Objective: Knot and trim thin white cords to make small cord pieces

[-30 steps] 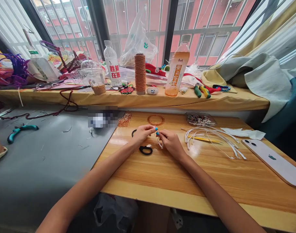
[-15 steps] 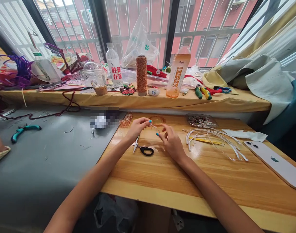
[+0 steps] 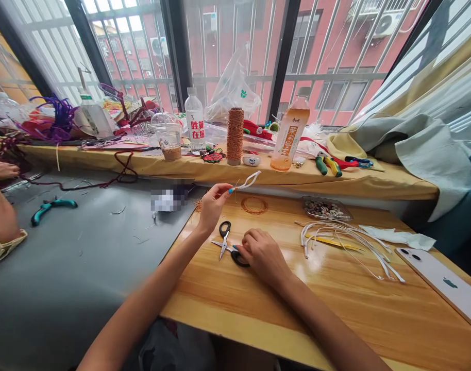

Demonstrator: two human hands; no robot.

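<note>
A doubled white cord (image 3: 252, 180) is pinched between the thumb and fingertips of my left hand (image 3: 213, 207), raised above the table. Thin copper-coloured wire is at the pinched end, with fine ends sticking out. My right hand (image 3: 264, 255) is lower, fingers curled at one black handle of the scissors (image 3: 223, 248). Those scissors lie on the wood with their blades spread; my fingers partly hide the handle. A ring of copper-coloured wire (image 3: 254, 212) lies beyond my hands, and cut wire pieces (image 3: 198, 205) lie partly behind my left hand.
White cords (image 3: 347, 232) and a yellow tool (image 3: 336, 243) lie right, near a bead box (image 3: 326, 208) and phone (image 3: 444, 281). A wire spool (image 3: 234, 136) and bottles line the sill. Pliers (image 3: 52, 207) and another person's arm (image 3: 3, 206) are left.
My right hand has left the cord and come down to the scissors. The left hand still holds the cord, now with its loop showing. The other person's hand has come into view.
</note>
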